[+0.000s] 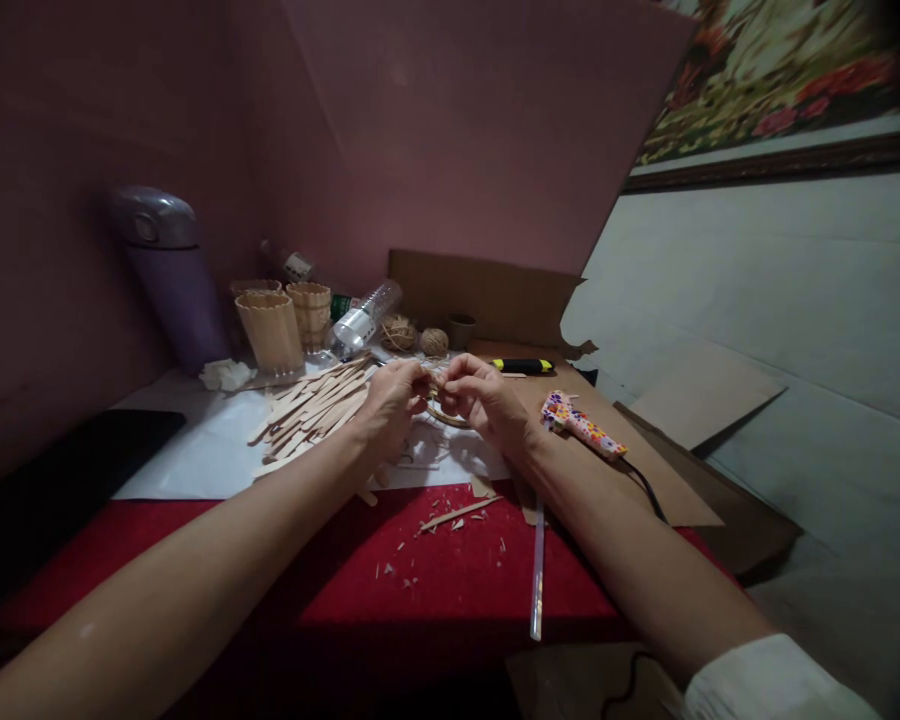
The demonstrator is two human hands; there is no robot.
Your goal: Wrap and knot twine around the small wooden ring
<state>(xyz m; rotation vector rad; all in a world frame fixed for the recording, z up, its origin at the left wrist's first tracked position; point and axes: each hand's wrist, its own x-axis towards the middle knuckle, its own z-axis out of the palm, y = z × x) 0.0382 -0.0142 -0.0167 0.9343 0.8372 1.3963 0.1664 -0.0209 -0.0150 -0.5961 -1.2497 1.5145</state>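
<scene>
- Wooden, pale and curved, a small ring sat between both hands just above the white paper sheet, at the middle of the red-covered tabletop.
- The left hand and the right hand were each narrowed to a pinch on the ring's upper edge, fingertips almost meeting; whatever fine thing passed between them was too small to make out.
- By my reading the work on the ring was midway: its lower arc showed bare, and how much was covered under the fingers I could not tell.
- Two stick-built cups stood behind the loose pile of craft sticks and looked finished; their insides were hidden at this angle.
- Two twine balls, a clear plastic bottle lying on its side and a shut purple flask lined the back.
- A floral glue gun lay just right of the right hand, with a glue stick and wood trimmings nearer the person.
</scene>
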